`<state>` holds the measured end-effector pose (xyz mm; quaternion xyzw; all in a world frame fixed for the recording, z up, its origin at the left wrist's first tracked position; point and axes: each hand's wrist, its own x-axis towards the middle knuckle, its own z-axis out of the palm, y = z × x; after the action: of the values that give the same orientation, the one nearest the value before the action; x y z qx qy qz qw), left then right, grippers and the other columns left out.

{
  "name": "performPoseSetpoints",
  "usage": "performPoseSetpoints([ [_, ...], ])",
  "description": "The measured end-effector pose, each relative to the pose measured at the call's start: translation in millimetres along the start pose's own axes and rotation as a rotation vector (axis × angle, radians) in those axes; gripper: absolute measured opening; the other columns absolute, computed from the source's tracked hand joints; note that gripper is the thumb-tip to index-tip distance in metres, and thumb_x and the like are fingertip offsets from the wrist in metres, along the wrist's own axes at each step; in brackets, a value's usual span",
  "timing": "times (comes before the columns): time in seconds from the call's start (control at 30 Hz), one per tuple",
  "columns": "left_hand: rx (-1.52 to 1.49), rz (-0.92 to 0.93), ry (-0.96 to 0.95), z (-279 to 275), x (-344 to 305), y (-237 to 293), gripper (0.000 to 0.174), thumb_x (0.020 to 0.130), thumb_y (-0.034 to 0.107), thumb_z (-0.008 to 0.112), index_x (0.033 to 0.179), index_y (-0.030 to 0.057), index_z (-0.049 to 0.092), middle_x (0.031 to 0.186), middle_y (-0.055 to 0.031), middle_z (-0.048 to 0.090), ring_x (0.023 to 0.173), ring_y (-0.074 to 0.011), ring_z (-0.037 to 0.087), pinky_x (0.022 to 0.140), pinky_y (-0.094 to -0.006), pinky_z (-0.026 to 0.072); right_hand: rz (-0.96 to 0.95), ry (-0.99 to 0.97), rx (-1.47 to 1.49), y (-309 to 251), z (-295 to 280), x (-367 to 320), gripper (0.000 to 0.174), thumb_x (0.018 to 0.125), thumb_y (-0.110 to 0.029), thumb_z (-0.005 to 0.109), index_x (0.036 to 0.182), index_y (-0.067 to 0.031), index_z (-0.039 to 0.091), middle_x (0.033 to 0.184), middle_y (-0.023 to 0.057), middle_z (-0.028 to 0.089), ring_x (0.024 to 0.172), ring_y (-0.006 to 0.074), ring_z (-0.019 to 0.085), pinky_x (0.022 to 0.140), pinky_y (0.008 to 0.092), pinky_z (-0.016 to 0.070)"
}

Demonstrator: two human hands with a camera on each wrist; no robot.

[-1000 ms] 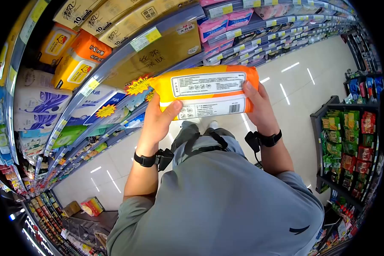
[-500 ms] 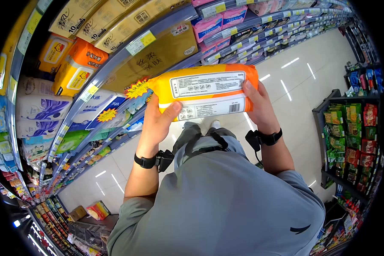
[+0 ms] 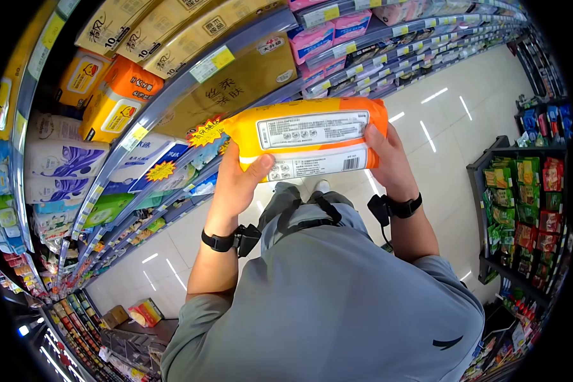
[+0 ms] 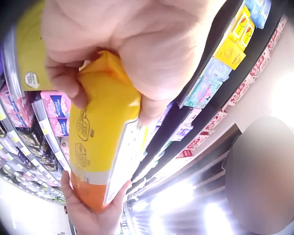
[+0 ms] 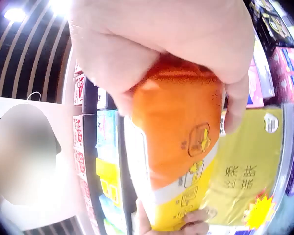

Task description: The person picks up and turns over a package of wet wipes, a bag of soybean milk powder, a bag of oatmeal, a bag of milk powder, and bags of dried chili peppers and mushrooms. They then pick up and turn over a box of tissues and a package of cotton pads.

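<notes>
A soft pack of wipes or tissues [image 3: 312,134], yellow, orange and white, is held up in front of the body between both hands. Its printed panel and barcode face the head camera. My left hand [image 3: 239,181] grips the yellow end, thumb lying on the white part. At the orange end my right hand [image 3: 388,156] holds on, its thumb along the printed panel's edge. In the left wrist view the fingers curl round the pack's yellow end [image 4: 108,103]. The right wrist view shows fingers and thumb on opposite sides of the orange end [image 5: 181,117].
Store shelves with price tags [image 3: 213,62] run along the left and far side, stacked with gold cartons [image 3: 235,79] and orange-yellow packs [image 3: 118,105]. A rack of snack bags [image 3: 522,204] stands on the right. Tiled floor [image 3: 426,121] lies below.
Both hands keep their grip on the pack, which tilts slightly so its printed panel sits a little lower. The shelves have shifted slightly in view as the head moved.
</notes>
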<state>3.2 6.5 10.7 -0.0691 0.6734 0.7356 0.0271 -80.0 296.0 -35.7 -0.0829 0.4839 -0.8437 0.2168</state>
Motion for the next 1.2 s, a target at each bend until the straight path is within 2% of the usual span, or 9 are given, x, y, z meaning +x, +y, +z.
performPoseSetpoints([
  [0.17, 0.599, 0.501, 0.043, -15.0, 5.1, 4.2, 0.067, 0.086, 0.009, 0.080, 0.145, 0.0026, 0.048, 0.158, -0.0159, 0.040, 0.145, -0.0269, 0.039, 0.116, -0.0388, 0.0348, -0.398, -0.189, -0.594, -25.8, 2.0, 10.9, 0.087, 0.077, 0.000, 0.086, 0.151, -0.0099, 0.041, 0.163, 0.0185, 0.028, 0.148, 0.0308, 0.038, 0.117, 0.0416, 0.0361],
  [0.3, 0.458, 0.482, 0.272, -7.4, 4.8, 2.5, 0.083, 0.086, -0.001, 0.076, 0.157, 0.0037, 0.034, 0.165, -0.0171, 0.030, 0.151, -0.0273, 0.032, 0.119, -0.0387, 0.0304, -0.564, -0.144, -0.768, -16.2, 11.6, 17.8, 0.086, 0.077, 0.002, 0.084, 0.150, -0.0133, 0.042, 0.164, 0.0214, 0.024, 0.148, 0.0328, 0.038, 0.116, 0.0448, 0.0383],
  [0.37, 0.368, 0.386, 0.255, -22.8, 3.5, -14.6, 0.084, 0.087, -0.003, 0.073, 0.159, 0.0038, 0.030, 0.163, -0.0161, 0.034, 0.148, -0.0268, 0.036, 0.118, -0.0380, 0.0320, -0.940, -0.129, -0.910, -10.2, 24.4, 21.6, 0.076, 0.086, 0.004, 0.075, 0.150, -0.0128, 0.037, 0.165, 0.0192, 0.023, 0.147, 0.0334, 0.038, 0.115, 0.0441, 0.0412],
  [0.47, 0.022, 0.166, 0.160, -34.3, -8.4, -9.4, 0.089, 0.087, 0.002, 0.071, 0.161, 0.0036, 0.023, 0.156, -0.0122, 0.044, 0.139, -0.0258, 0.048, 0.114, -0.0369, 0.0380, -0.513, -0.042, -0.086, 0.5, 50.1, 7.4, 0.060, 0.097, -0.003, 0.061, 0.151, -0.0147, 0.036, 0.163, 0.0213, 0.025, 0.144, 0.0331, 0.042, 0.112, 0.0436, 0.0452],
  [0.53, -0.415, 0.261, -0.066, -39.1, -17.3, 8.4, 0.096, 0.083, 0.012, 0.075, 0.162, 0.0040, 0.022, 0.153, -0.0105, 0.046, 0.133, -0.0251, 0.053, 0.109, -0.0384, 0.0434, -0.655, -0.042, -0.302, 6.3, 52.8, 14.5, 0.052, 0.104, -0.013, 0.051, 0.153, -0.0120, 0.034, 0.161, 0.0227, 0.028, 0.140, 0.0306, 0.047, 0.111, 0.0419, 0.0466],
  [0.67, -0.500, 0.338, 0.104, -47.1, -23.9, 15.3, 0.092, 0.090, 0.036, 0.076, 0.159, 0.0044, 0.025, 0.148, -0.0097, 0.049, 0.128, -0.0207, 0.056, 0.102, -0.0314, 0.0485, -0.539, 0.016, -0.413, 7.9, 66.8, 32.3, 0.063, 0.097, -0.002, 0.061, 0.154, -0.0168, 0.037, 0.150, 0.0211, 0.042, 0.126, 0.0349, 0.058, 0.097, 0.0392, 0.0572],
  [0.73, -0.354, 0.334, 0.152, -66.8, -27.0, 15.0, 0.090, 0.091, 0.039, 0.075, 0.157, 0.0018, 0.027, 0.147, -0.0097, 0.049, 0.129, -0.0197, 0.055, 0.104, -0.0300, 0.0465, -0.998, -0.006, -1.116, 2.4, 82.3, 43.6, 0.063, 0.091, 0.007, 0.066, 0.149, -0.0088, 0.047, 0.152, 0.0214, 0.039, 0.112, 0.0285, 0.066, 0.081, 0.0340, 0.0614],
  [1.0, -0.053, 0.648, 0.360, -123.8, -49.8, 56.1, 0.098, 0.086, 0.039, 0.082, 0.155, -0.0047, 0.027, 0.149, -0.0162, 0.047, 0.135, -0.0246, 0.050, 0.114, -0.0384, 0.0395, -0.723, -0.327, -1.140, -8.5, 171.2, 62.3, 0.089, 0.070, -0.002, 0.086, 0.149, -0.0073, 0.046, 0.158, 0.0321, 0.034, 0.139, 0.0477, 0.047, 0.106, 0.0437, 0.0494],
  [1.2, 0.012, 0.715, 0.390, -190.0, -60.9, 66.9, 0.106, 0.080, 0.048, 0.085, 0.155, -0.0031, 0.030, 0.152, -0.0198, 0.043, 0.138, -0.0291, 0.048, 0.114, -0.0407, 0.0401, -1.016, -0.243, -1.017, 22.7, 226.8, 108.1, 0.087, 0.070, -0.004, 0.088, 0.146, -0.0117, 0.047, 0.157, 0.0351, 0.031, 0.141, 0.0502, 0.043, 0.109, 0.0491, 0.0459],
])
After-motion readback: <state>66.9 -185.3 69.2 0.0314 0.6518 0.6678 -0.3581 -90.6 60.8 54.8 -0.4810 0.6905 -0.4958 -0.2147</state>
